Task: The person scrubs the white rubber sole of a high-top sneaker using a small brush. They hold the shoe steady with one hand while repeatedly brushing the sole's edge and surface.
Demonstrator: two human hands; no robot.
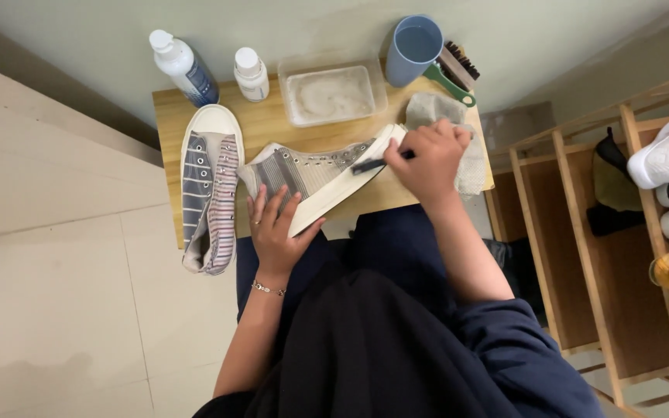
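Observation:
A striped canvas high-top sneaker (315, 172) lies on its side across the front of a small wooden table (265, 128). My left hand (275, 228) holds it at the heel end, fingers spread over the canvas and the white sole. My right hand (427, 159) is closed around a small dark brush (372, 163), whose tip rests on the sneaker's side near the toe. The matching sneaker (209, 186) stands upright at the table's left, overhanging the front edge.
At the table's back stand two white bottles (185, 68) (251, 74), a clear tub of soapy water (331, 94), a blue cup (413, 49) and a green-handled scrub brush (455, 71). A grey cloth (466, 155) lies under my right hand. A wooden shoe rack (629, 232) stands at right.

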